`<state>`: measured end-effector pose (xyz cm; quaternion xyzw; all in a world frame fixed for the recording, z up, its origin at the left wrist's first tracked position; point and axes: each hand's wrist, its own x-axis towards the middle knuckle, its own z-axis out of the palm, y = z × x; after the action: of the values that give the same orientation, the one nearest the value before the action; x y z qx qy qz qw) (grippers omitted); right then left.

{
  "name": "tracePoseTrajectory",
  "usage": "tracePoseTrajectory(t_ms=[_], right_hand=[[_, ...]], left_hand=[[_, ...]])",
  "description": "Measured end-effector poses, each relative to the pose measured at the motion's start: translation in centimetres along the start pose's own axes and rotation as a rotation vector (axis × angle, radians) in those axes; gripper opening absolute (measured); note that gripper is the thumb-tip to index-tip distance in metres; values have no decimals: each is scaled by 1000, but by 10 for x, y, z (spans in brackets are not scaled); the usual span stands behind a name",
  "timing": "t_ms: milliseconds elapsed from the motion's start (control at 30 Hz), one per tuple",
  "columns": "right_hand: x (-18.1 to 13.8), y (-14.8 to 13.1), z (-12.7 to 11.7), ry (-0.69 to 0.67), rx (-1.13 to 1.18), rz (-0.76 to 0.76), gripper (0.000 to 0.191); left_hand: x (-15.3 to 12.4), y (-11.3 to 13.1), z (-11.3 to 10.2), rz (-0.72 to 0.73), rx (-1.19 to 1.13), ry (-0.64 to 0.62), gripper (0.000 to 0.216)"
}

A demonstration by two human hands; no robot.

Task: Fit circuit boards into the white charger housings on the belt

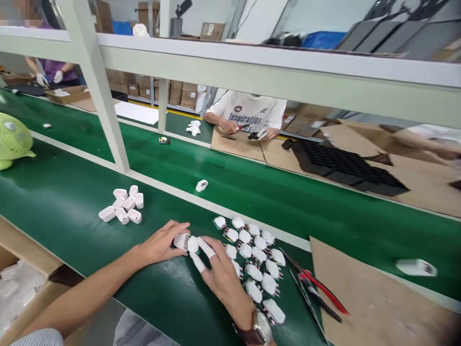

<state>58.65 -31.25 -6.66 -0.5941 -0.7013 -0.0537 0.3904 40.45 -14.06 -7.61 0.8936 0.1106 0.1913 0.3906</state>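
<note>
My left hand [158,244] is closed around a white plastic charger housing [180,242] low over the green bench. In my right hand [224,276], thumb and forefinger, both in white finger cots, pinch a white-capped circuit module [193,244]. The module meets the housing's open end; how far it sits inside is hidden. Just right of my right hand lie several similar white-capped modules [259,254] in loose rows, with metal parts showing at their edges. Several white housings [128,203] stand grouped to the left, beyond my left hand.
Red-and-black pliers [324,288] and tweezers [304,298] lie beside a cardboard sheet [360,298]. A green belt [237,178] carries single white pieces. A frame post [103,96] rises at left. Across the belt, a person [248,113] handles parts near black trays [345,166].
</note>
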Motion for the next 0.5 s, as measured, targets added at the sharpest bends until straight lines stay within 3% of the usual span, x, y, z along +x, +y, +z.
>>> tracePoseTrajectory(t_ms=[300,500], right_hand=[[8,-6,0,-58,-58,7,38],[12,-16,-5,-242,-187,79,19]], left_hand=[[0,-6,5,23,41,24,81],[-8,-16,10,1,76,74,66]])
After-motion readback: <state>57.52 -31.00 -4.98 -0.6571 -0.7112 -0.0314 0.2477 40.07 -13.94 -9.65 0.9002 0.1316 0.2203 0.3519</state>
